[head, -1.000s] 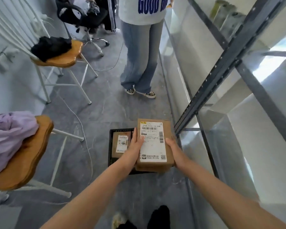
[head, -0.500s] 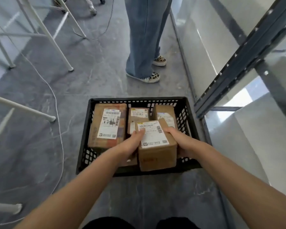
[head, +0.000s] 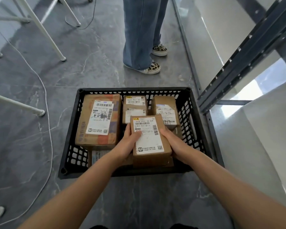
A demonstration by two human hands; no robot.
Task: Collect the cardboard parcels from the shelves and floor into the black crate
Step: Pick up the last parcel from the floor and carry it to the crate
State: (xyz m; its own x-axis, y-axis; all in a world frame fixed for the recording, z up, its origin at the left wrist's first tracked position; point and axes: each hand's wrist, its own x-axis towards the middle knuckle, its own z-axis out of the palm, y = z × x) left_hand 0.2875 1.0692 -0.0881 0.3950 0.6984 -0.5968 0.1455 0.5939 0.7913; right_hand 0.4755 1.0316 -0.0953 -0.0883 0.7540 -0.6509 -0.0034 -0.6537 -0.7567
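A small cardboard parcel [head: 149, 138], label upward, is held inside the black crate [head: 69, 138], at its near right part, above other parcels. It is gripped from both sides: the left hand [head: 128, 143] is wrapped on its left edge with the thumb laid across the label, and the right hand [head: 174, 143] is clasped along its right edge. Beyond it, a large parcel [head: 98, 119] lies at the left, and two smaller parcels [head: 134, 107] stand against the far wall. The crate is set on a grey marbled floor [head: 89, 63], beside a dark metal shelving upright [head: 238, 63]. A white cable [head: 48, 113] is trailed at the left, and a standing person's jeans [head: 140, 30] are seen behind. Compared with half a second ago, the parcel has been lowered deeper into the crate.
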